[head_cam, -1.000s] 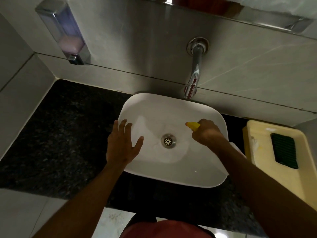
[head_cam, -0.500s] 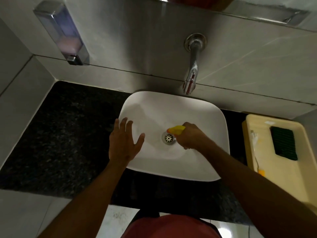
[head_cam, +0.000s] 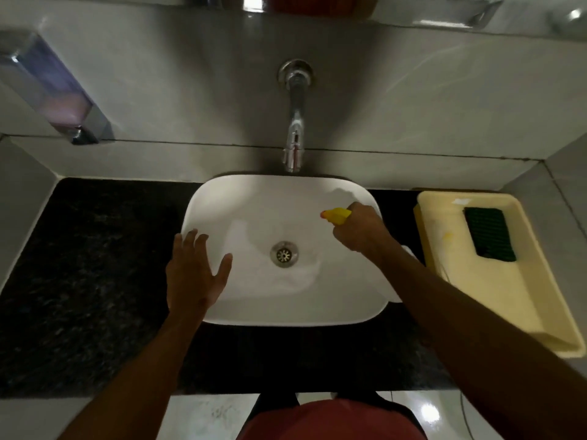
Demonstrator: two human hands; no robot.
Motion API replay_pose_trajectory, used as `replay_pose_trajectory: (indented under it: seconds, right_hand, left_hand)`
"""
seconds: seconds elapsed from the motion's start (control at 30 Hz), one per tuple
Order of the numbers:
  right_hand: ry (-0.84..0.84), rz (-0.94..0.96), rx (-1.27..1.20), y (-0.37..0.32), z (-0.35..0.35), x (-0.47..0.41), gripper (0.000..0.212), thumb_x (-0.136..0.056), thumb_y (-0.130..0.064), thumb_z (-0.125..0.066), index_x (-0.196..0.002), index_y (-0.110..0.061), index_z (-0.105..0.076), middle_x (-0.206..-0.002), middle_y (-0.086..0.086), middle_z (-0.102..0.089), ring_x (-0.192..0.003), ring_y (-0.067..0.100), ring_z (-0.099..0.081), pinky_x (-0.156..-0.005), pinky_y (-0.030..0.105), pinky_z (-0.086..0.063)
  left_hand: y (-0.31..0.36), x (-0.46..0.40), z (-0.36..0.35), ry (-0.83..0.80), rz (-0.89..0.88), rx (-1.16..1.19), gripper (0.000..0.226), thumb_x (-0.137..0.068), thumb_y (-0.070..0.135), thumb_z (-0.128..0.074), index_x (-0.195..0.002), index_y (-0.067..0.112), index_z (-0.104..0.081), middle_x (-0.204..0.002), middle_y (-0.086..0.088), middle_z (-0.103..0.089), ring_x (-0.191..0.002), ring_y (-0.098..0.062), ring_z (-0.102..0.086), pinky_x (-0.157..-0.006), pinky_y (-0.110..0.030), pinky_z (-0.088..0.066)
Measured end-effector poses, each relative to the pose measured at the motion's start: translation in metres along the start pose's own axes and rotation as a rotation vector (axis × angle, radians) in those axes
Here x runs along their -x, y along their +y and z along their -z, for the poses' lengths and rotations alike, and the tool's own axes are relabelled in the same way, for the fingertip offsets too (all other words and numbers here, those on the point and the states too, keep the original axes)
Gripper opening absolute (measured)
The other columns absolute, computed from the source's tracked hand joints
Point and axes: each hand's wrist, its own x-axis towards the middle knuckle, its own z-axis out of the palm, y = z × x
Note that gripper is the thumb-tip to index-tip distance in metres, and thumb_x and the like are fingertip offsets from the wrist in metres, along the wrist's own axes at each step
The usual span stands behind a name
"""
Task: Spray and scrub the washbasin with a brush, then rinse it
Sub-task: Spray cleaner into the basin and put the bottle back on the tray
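Note:
The white washbasin [head_cam: 254, 201] sits on a dark stone counter, its metal drain [head_cam: 284, 254] near the middle. My right hand [head_cam: 360, 228] is over the basin's right side, closed around a spray bottle whose yellow nozzle [head_cam: 336, 215] points left; the white bottle body [head_cam: 408, 250] peeks out beneath my wrist. My left hand [head_cam: 195, 273] rests flat, fingers spread, on the basin's left front rim. A green scrub brush [head_cam: 489, 238] lies in a yellow tray [head_cam: 521, 312] to the right.
A chrome wall tap [head_cam: 295, 134] hangs over the basin's back edge. A soap dispenser [head_cam: 50, 90] is fixed to the wall at the left. Dark granite counter [head_cam: 89, 265] stretches to the left of the basin. Grey tiled walls enclose the counter.
My right hand with the spray bottle swung from the right to the drain, then back to the right side of the basin. The left hand stayed on the rim.

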Motion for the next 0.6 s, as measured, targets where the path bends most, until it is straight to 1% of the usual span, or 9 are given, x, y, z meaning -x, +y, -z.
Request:
replay_pose_trajectory:
  seconds: [0.07,0.13,0.2,0.23,0.3,0.37,0.47,0.5,0.6]
  right_hand:
    - [-0.057,0.092,-0.102,0.014,0.012,0.009,0.039,-0.086,-0.019,-0.056,-0.124,-0.020,-0.064,-0.103,0.011,-0.068,-0.084,0.027,-0.064,-0.075,0.033,-0.055]
    - [-0.066,0.120,-0.398,0.036,0.029,0.022,0.039,-0.087,-0.011,-0.059,-0.124,-0.019,-0.066,-0.093,0.011,-0.070,-0.081,0.026,-0.068,-0.070,0.034,-0.057]
    - [-0.015,0.073,-0.717,0.066,0.048,0.036,0.042,-0.081,0.002,-0.062,-0.118,-0.015,-0.070,-0.085,0.013,-0.072,-0.079,0.025,-0.071,-0.065,0.034,-0.057]
    - [0.027,0.082,-0.795,0.084,0.059,0.041,0.049,-0.077,0.010,-0.061,-0.119,-0.015,-0.069,-0.087,0.014,-0.073,-0.079,0.024,-0.070,-0.065,0.034,-0.056]
    - [0.106,0.107,-0.872,0.123,0.077,0.047,0.061,-0.073,0.021,-0.060,-0.125,-0.010,-0.064,-0.090,0.010,-0.073,-0.076,0.016,-0.068,-0.061,0.031,-0.055]
    - [0.230,0.069,-0.914,0.165,0.090,0.049,0.053,-0.075,0.023,-0.059,-0.124,0.001,-0.062,-0.086,0.002,-0.074,-0.074,0.008,-0.069,-0.062,0.027,-0.058]
    - [0.377,-0.042,-0.938,0.225,0.104,0.048,0.038,-0.078,0.017,-0.063,-0.114,0.007,-0.065,-0.099,0.023,-0.072,-0.092,0.031,-0.069,-0.081,0.050,-0.057]
    - [0.406,-0.056,-0.928,0.245,0.107,0.047,0.040,-0.077,0.016,-0.063,-0.115,0.004,-0.066,-0.103,0.024,-0.070,-0.097,0.035,-0.067,-0.081,0.050,-0.056]
    - [0.466,-0.121,-0.864,0.303,0.113,0.046,0.044,-0.078,0.010,-0.063,-0.119,-0.004,-0.066,-0.104,0.019,-0.069,-0.093,0.026,-0.065,-0.074,0.037,-0.050]
  left_hand:
    - [0.003,0.000,0.002,0.001,0.004,-0.020,0.070,-0.091,0.059,-0.052,-0.140,0.010,-0.044,-0.155,-0.016,-0.039,-0.149,-0.040,-0.026,-0.104,-0.065,-0.043]
    - [0.005,0.001,0.005,-0.006,0.007,-0.052,0.073,-0.088,0.062,-0.045,-0.138,0.009,-0.046,-0.156,-0.017,-0.037,-0.148,-0.040,-0.026,-0.106,-0.067,-0.040]
    - [0.015,0.003,0.005,0.010,0.024,-0.112,0.078,-0.085,0.065,-0.038,-0.138,0.010,-0.044,-0.158,-0.016,-0.032,-0.148,-0.039,-0.023,-0.111,-0.070,-0.029]
    - [0.027,0.004,0.003,0.029,0.035,-0.112,0.079,-0.084,0.067,-0.035,-0.140,0.011,-0.041,-0.160,-0.015,-0.028,-0.150,-0.039,-0.020,-0.113,-0.071,-0.023]
    - [0.071,0.006,-0.005,0.065,0.026,-0.027,0.081,-0.085,0.068,-0.032,-0.144,0.013,-0.036,-0.163,-0.013,-0.023,-0.152,-0.037,-0.016,-0.116,-0.069,-0.017]
    - [0.137,0.014,-0.017,0.101,-0.050,0.057,0.079,-0.087,0.065,-0.033,-0.146,0.013,-0.036,-0.165,-0.012,-0.023,-0.153,-0.034,-0.017,-0.117,-0.065,-0.019]
    - [0.249,0.039,-0.037,0.133,-0.197,0.143,0.070,-0.093,0.056,-0.038,-0.145,0.009,-0.044,-0.163,-0.014,-0.032,-0.151,-0.033,-0.028,-0.116,-0.058,-0.026]
    - [0.283,0.049,-0.045,0.136,-0.254,0.151,0.067,-0.094,0.053,-0.041,-0.145,0.009,-0.046,-0.162,-0.014,-0.034,-0.150,-0.033,-0.030,-0.116,-0.057,-0.028]
    - [0.362,0.081,-0.073,0.057,-0.434,0.195,0.063,-0.095,0.048,-0.045,-0.144,0.009,-0.050,-0.160,-0.013,-0.038,-0.150,-0.031,-0.032,-0.117,-0.057,-0.027]
